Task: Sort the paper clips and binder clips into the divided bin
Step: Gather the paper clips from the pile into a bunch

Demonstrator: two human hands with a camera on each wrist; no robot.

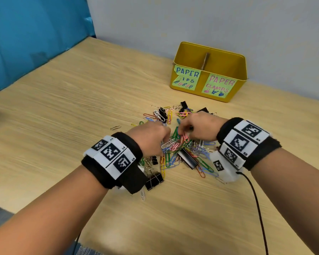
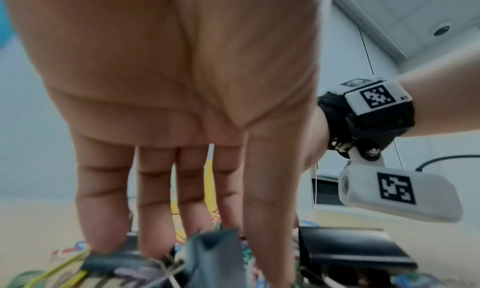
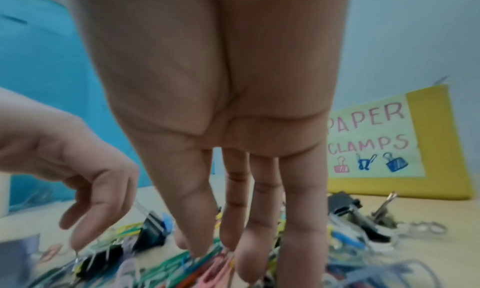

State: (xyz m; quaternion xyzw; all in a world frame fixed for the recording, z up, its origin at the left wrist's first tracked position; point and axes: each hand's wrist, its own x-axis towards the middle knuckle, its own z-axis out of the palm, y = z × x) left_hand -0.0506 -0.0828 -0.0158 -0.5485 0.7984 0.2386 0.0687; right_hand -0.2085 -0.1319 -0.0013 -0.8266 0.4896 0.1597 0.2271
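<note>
Fingers (image 3: 259,220) of the right hand (image 1: 201,126) reaching straight down, tips among pink and green paper clips (image 3: 207,272); whether one is pinched, cannot tell through the blur. Fingers (image 2: 155,210) of the left hand (image 1: 149,137) also extended downward and relaxed in the left wrist view, tips touching black binder clips (image 2: 213,251); seen from the right wrist, loosely curled just over a small black binder clip (image 3: 101,255), wire handles glinting. No firm grasp visible there.

Beneath and between both hands, a tangled heap of clips (image 1: 179,148): thin looped wire in pink, green, blue, yellow, orange and silver, mixed with boxy black binder clips. One large black binder clip (image 1: 154,179) just beside the left wrist band. One stray gold paper clip (image 1: 115,127) apart, to the left.

Beyond the heap, a yellow rectangular divided bin (image 1: 208,70), smooth walls, upright partition mid-way. Pale green hand-lettered labels on its front: "PAPER ..IPS" left, "PAPER CLAMPS" (image 3: 369,140) right. All on a light wood-grain table (image 1: 81,107).
</note>
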